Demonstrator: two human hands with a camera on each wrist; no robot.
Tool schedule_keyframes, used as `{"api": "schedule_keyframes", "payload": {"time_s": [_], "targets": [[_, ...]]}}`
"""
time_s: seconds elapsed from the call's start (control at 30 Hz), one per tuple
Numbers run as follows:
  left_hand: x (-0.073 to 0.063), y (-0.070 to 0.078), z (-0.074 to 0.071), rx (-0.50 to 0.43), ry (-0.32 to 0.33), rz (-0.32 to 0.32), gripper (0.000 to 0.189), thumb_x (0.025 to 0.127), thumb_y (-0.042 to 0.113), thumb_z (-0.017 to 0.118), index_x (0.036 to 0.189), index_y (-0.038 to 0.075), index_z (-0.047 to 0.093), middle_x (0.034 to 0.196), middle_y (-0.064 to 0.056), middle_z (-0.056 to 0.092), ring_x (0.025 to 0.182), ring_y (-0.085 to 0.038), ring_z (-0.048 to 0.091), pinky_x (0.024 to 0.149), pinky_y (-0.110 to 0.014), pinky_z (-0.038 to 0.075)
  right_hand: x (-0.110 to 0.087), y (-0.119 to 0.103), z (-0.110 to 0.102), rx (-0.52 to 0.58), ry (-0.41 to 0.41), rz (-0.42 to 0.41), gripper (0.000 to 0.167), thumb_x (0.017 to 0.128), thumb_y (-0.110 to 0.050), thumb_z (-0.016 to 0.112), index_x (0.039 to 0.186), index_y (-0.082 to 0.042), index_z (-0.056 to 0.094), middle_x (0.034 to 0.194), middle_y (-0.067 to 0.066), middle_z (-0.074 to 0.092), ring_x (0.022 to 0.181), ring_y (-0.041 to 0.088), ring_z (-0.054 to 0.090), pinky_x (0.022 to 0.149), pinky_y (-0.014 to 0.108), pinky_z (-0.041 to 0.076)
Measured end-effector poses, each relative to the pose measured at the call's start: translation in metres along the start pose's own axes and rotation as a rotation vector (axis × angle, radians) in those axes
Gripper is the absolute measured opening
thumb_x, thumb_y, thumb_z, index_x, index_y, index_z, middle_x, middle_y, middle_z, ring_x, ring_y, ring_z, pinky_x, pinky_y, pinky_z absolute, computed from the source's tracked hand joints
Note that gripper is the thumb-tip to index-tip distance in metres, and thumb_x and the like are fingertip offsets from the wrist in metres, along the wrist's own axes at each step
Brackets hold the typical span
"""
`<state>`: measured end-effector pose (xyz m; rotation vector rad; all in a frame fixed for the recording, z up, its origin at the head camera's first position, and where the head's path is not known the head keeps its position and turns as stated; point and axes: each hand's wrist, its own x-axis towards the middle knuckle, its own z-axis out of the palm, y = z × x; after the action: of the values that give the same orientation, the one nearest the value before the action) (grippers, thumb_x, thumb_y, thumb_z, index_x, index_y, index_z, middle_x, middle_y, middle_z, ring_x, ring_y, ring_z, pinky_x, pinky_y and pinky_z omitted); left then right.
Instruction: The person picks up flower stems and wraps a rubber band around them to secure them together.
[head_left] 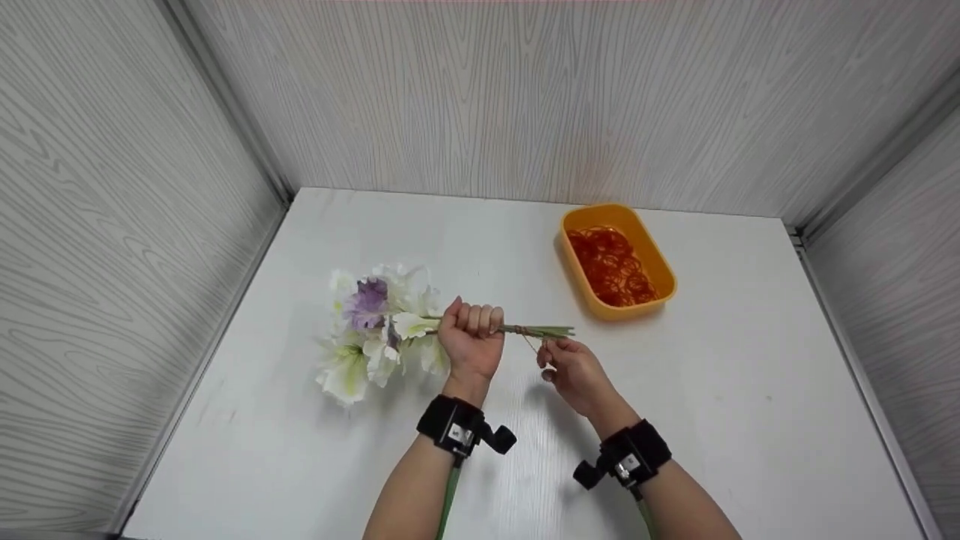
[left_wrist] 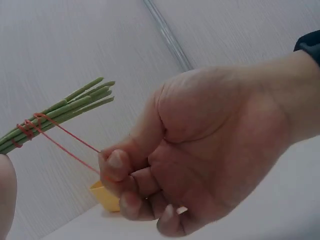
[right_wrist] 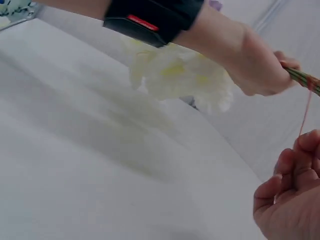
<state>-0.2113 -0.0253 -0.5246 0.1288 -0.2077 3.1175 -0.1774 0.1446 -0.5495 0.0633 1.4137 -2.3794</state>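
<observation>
My left hand [head_left: 475,337] grips a bunch of flowers round its green stems [left_wrist: 75,107]. The white and purple blooms [head_left: 375,319] spread out to the left of that fist, and the stem ends stick out to its right. A thin red rubber band [left_wrist: 67,136] is wound several times round the stems near their ends. My right hand [head_left: 576,371] pinches a loop of this band between thumb and fingertips, below the stems. In the left wrist view the loop is stretched taut as two strands from stems to fingers.
A yellow-orange plastic box [head_left: 592,300] holding many red rubber bands [head_left: 611,266] stands on the white table [head_left: 750,390], behind and right of my right hand. Pale wood-grain panels [head_left: 487,97] enclose the table at the back and sides.
</observation>
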Motion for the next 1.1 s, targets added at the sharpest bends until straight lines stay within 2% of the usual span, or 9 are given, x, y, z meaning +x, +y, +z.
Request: {"api": "schedule_keyframes", "payload": {"time_s": [0.2, 0.3, 0.37, 0.5, 0.7, 0.8, 0.9, 1.1], "targets": [[-0.004, 0.011, -0.006, 0.087, -0.133, -0.169, 0.043, 0.096, 0.014, 0.036, 0.059, 0.016, 0.014, 0.055, 0.005, 0.011, 0.05, -0.01, 0.011, 0.056, -0.025, 0.01, 0.0, -0.032, -0.016, -0.143, -0.061, 0.127, 0.027, 0.099, -0.004, 0.043, 0.079, -0.01, 0.059, 0.069, 0.0, 0.046, 0.065, 0.015, 0.042, 0.058, 0.027, 0.031], [-0.004, 0.015, -0.007, 0.155, -0.202, -0.225, 0.045, 0.095, 0.015, 0.041, 0.06, 0.016, 0.013, 0.055, 0.005, 0.011, 0.05, -0.01, 0.01, 0.056, -0.025, 0.009, -0.003, -0.042, -0.018, -0.19, -0.076, 0.14, 0.027, 0.102, -0.008, 0.044, 0.08, -0.01, 0.059, 0.069, 0.0, 0.047, 0.063, 0.014, 0.04, 0.057, 0.026, 0.031], [-0.003, 0.017, -0.007, 0.193, -0.225, -0.234, 0.046, 0.094, 0.016, 0.044, 0.06, 0.016, 0.014, 0.055, 0.005, 0.011, 0.05, -0.01, 0.009, 0.055, -0.025, 0.009, -0.005, -0.047, -0.018, -0.245, -0.073, 0.129, 0.025, 0.102, -0.009, 0.045, 0.081, -0.009, 0.058, 0.068, -0.001, 0.047, 0.063, 0.013, 0.04, 0.057, 0.025, 0.031], [-0.002, 0.021, -0.008, 0.27, -0.243, -0.19, 0.045, 0.095, 0.016, 0.042, 0.06, 0.016, 0.014, 0.056, 0.005, 0.01, 0.051, -0.011, 0.008, 0.055, -0.026, 0.009, -0.01, -0.053, -0.013, -0.408, -0.029, 0.073, 0.02, 0.1, -0.009, 0.05, 0.083, -0.006, 0.059, 0.067, 0.0, 0.047, 0.062, 0.013, 0.039, 0.056, 0.025, 0.03], [-0.002, 0.021, -0.008, 0.409, -0.273, -0.107, 0.04, 0.1, 0.013, 0.021, 0.061, 0.016, 0.013, 0.058, 0.004, 0.009, 0.051, -0.012, 0.006, 0.054, -0.027, 0.008, -0.013, -0.053, -0.005, -0.677, 0.116, -0.002, 0.015, 0.097, -0.009, 0.058, 0.086, 0.0, 0.064, 0.069, 0.0, 0.054, 0.062, 0.012, 0.04, 0.056, 0.024, 0.03], [-0.002, 0.02, -0.007, 0.453, -0.282, -0.072, 0.039, 0.1, 0.012, 0.017, 0.061, 0.016, 0.014, 0.057, 0.004, 0.009, 0.05, -0.011, 0.006, 0.053, -0.028, 0.008, -0.014, -0.052, 0.0, -0.774, 0.157, -0.048, 0.015, 0.096, -0.008, 0.059, 0.088, 0.003, 0.065, 0.069, 0.001, 0.057, 0.064, 0.014, 0.04, 0.059, 0.027, 0.028], [-0.002, 0.019, -0.006, 0.49, -0.289, -0.038, 0.039, 0.1, 0.011, 0.015, 0.061, 0.015, 0.014, 0.057, 0.004, 0.009, 0.049, -0.011, 0.007, 0.052, -0.028, 0.008, -0.016, -0.051, 0.005, -0.835, 0.184, -0.093, 0.015, 0.096, -0.006, 0.059, 0.088, 0.004, 0.066, 0.068, 0.002, 0.058, 0.065, 0.014, 0.04, 0.06, 0.028, 0.027], [-0.005, 0.013, -0.005, 0.582, -0.311, 0.032, 0.04, 0.101, 0.01, 0.014, 0.062, 0.015, 0.014, 0.058, 0.003, 0.009, 0.05, -0.011, 0.006, 0.052, -0.028, 0.008, -0.02, -0.045, 0.021, -0.908, 0.203, -0.144, 0.017, 0.097, -0.005, 0.058, 0.083, 0.002, 0.064, 0.068, 0.005, 0.058, 0.064, 0.015, 0.045, 0.06, 0.029, 0.032]]}}
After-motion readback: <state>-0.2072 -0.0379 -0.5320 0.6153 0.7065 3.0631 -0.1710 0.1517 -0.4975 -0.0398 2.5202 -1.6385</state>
